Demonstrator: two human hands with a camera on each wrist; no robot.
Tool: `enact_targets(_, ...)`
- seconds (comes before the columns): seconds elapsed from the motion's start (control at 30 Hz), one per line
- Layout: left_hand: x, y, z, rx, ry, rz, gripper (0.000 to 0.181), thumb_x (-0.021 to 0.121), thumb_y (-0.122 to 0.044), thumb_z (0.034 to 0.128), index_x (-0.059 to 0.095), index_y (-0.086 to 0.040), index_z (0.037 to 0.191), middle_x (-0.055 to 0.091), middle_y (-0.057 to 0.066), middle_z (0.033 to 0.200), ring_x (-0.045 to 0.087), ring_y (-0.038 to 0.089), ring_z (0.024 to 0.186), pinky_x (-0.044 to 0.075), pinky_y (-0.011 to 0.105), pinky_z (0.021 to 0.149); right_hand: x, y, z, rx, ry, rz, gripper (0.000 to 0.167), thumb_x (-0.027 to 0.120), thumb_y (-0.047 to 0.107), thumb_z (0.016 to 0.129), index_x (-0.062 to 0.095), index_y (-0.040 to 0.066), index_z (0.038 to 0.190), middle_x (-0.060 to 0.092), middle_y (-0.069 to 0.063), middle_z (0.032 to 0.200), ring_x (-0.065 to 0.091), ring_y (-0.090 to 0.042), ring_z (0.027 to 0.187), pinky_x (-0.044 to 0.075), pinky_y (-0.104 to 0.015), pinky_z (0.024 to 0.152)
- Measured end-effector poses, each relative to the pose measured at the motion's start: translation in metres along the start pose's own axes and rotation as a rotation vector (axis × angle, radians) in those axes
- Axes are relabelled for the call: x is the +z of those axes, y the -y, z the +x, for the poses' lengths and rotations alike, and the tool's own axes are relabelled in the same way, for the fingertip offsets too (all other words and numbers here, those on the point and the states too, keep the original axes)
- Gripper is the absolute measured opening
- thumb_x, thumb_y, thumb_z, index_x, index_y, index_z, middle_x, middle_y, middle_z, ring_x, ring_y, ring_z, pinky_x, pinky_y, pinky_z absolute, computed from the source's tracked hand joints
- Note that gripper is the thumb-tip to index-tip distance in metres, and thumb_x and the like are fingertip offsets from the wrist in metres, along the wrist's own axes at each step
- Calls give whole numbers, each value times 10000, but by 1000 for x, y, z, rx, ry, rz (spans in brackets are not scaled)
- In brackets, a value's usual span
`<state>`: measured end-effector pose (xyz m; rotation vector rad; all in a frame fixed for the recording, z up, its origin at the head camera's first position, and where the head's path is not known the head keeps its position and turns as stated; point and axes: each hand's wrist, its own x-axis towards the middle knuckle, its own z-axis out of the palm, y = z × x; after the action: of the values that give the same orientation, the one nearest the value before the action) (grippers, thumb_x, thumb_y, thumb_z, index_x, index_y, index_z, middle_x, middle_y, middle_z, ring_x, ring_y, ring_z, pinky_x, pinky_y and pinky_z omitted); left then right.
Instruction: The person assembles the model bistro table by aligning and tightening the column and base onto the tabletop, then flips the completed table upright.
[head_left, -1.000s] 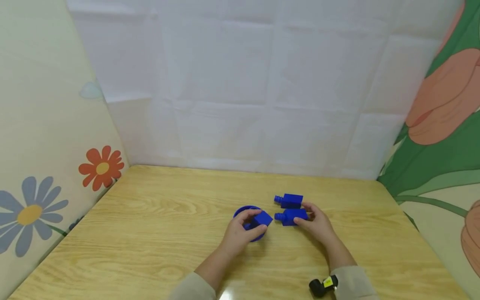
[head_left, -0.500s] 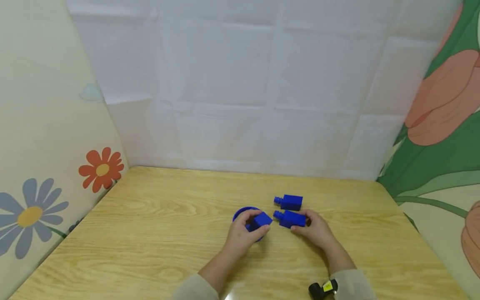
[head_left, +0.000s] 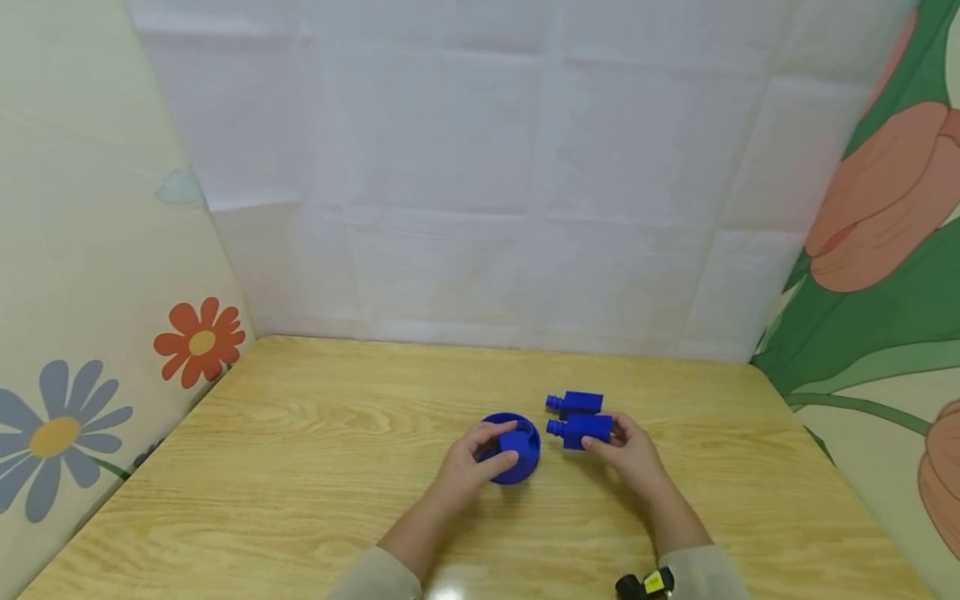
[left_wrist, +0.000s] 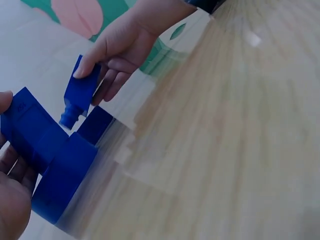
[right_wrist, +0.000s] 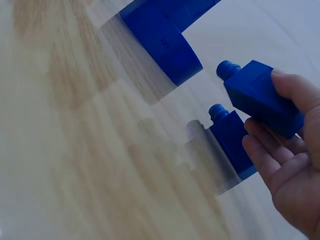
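Note:
My left hand (head_left: 462,471) grips a blue square block (head_left: 514,446), bottle-like in shape, over a round blue dish (head_left: 531,462). In the left wrist view the block (left_wrist: 32,130) stands tilted against the dish (left_wrist: 65,180); its far end is hidden. Thumb and fingers of my right hand (head_left: 637,458) pinch a blue square bottle (head_left: 583,431), its threaded neck facing left. The right wrist view shows this bottle (right_wrist: 265,97) raised off the table. A second blue bottle (head_left: 582,402) lies just behind it, neck also leftward.
The wood-grain table (head_left: 337,467) reaches back to a white cloth (head_left: 450,208). A flowered sheet (head_left: 90,250) hangs at the left, another printed with large leaves (head_left: 855,358) at the right. A black wrist device (head_left: 645,583) sits at my right cuff.
My right hand has lifted its bottle slightly from the table. The block in my left hand has turned, and the dish has shifted a little right. The rear bottle has stayed put.

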<state>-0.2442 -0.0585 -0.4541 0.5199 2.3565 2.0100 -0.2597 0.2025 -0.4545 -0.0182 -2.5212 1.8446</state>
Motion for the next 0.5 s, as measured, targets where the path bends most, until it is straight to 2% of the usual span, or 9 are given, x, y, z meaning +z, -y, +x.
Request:
enact_targets(0.1,-6,1,-1,-23,-2,-60,416,684,-101,898,607,13,1291,587,222,1324,570,285,1216,479,337,1019,3,4,-2,3,-5,67,457,720,156,891,524,0,1273,602,-219,1295,618,-315,1174,539,-297,927)
enact_targets(0.23,-12,3,-1,-23,-8,-163,396,634,-27,905,569,89,1278,579,276,1316,597,71,1125,457,168,967,6,9,-4,9,-27,124,418,709,120,892,516,6,1245,599,-209,1283,629,-261,1134,519,-214,868)
enact_targets(0.33,-15,5,1,27,6,-229,362,564,-2,932,528,153,1257,562,306,1315,577,-35,1093,436,126,960,8,11,-4,13,-37,142,408,706,110,891,512,13,1236,603,-198,1269,635,-219,1093,511,-200,857)
enact_targets(0.43,-15,8,1,96,17,-248,351,504,-2,958,488,203,1241,545,342,1306,569,-58,1092,436,124,953,10,12,-3,3,-39,144,403,708,102,889,513,14,1230,620,-178,1234,637,-151,1027,512,-187,840)
enact_targets(0.5,-12,9,1,114,-3,-236,348,519,-9,956,497,199,1234,551,345,1292,570,-55,1086,444,125,940,11,12,-3,-11,-42,144,398,707,90,886,518,10,1226,633,-153,1196,630,-99,976,512,-174,821)
